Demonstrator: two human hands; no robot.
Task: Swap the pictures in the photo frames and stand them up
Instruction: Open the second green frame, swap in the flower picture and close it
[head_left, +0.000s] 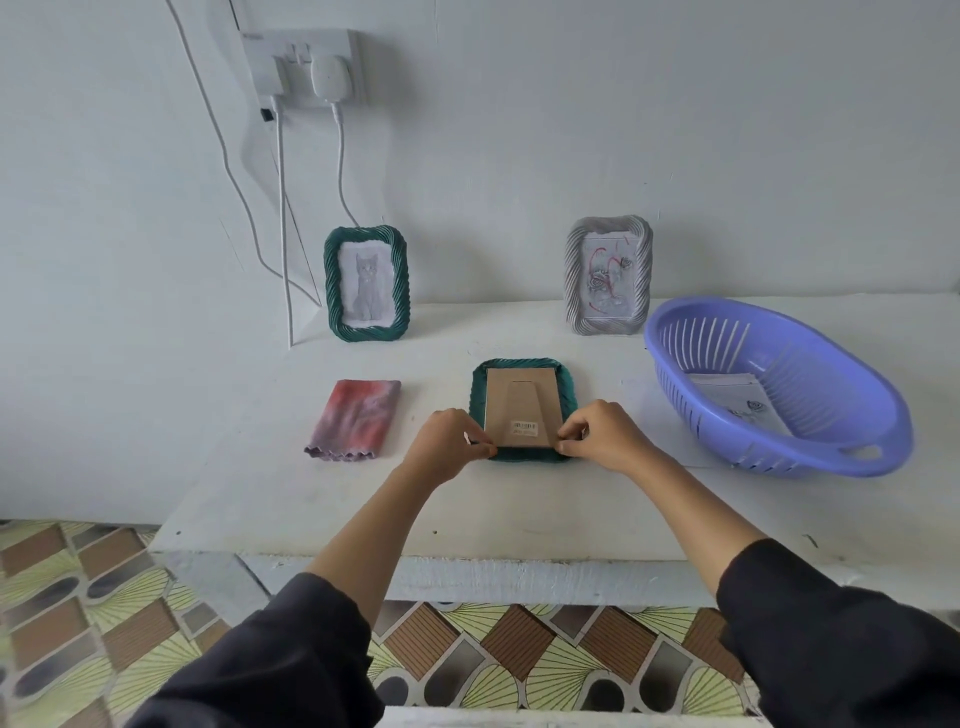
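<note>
A green photo frame (522, 370) lies face down in the middle of the white table (363, 509), its brown cardboard back (522, 410) with a folded stand facing up. My left hand (448, 441) pinches the back's near left corner. My right hand (602, 435) pinches its near right corner. A second green frame (367, 285) with a cat picture stands at the back left against the wall. At the back right stands a grey frame (608, 276) holding a drawing with red lines.
A purple plastic basket (779, 389) with sheets of paper inside sits at the right. A folded pink and grey cloth (354, 420) lies left of the face-down frame. White cables (283, 208) hang from a wall socket down to the table's back left corner.
</note>
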